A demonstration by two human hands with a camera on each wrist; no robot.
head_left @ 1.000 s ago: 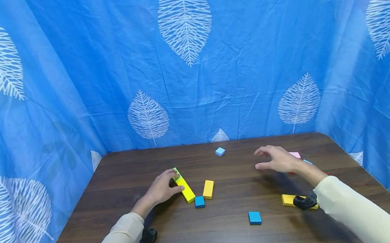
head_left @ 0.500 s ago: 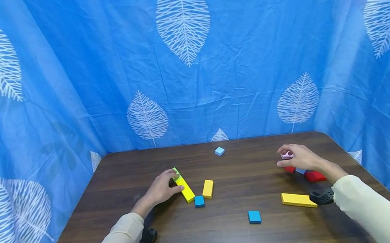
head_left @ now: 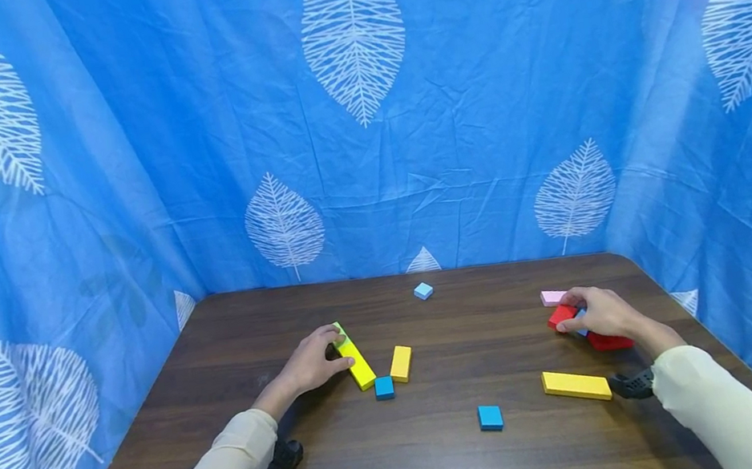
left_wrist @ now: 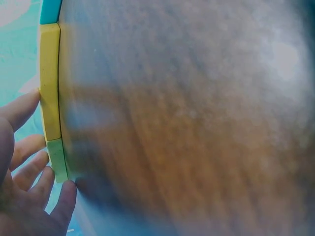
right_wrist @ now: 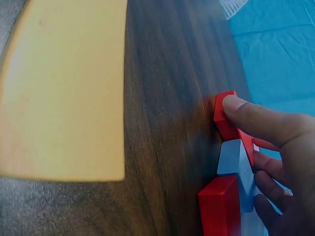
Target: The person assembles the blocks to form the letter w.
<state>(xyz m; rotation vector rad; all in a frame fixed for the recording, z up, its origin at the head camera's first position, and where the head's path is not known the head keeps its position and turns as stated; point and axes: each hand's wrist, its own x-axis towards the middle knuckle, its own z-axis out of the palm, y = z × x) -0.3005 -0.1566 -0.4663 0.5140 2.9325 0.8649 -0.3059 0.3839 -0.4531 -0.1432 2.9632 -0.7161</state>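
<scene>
The left hand [head_left: 311, 364] holds the far end of a long yellow block [head_left: 355, 361], thumb and fingers curled against its sides; the block lies flat on the tabletop [head_left: 352, 465]. A small blue block [head_left: 384, 387] sits at its near end, with a short yellow block [head_left: 401, 364] just beside.

The right hand [head_left: 599, 314] is closed over a cluster at the right of the tabletop. In the wrist view the thumb [right_wrist: 246, 115] presses a small red block [right_wrist: 225, 120], with a grey-blue block [right_wrist: 236, 162] and a larger red block [right_wrist: 219, 206] packed against it. A pink block [head_left: 551, 296] lies just beyond the fingers.

Risks, as judged:
- The cluster is tightly packed; lifting one piece may drag or scatter its neighbours.
- The thumb bears on an edge only, so the small red block may slip or tip.
- Any slide of the long yellow block may push the small blue block out of place.
</scene>
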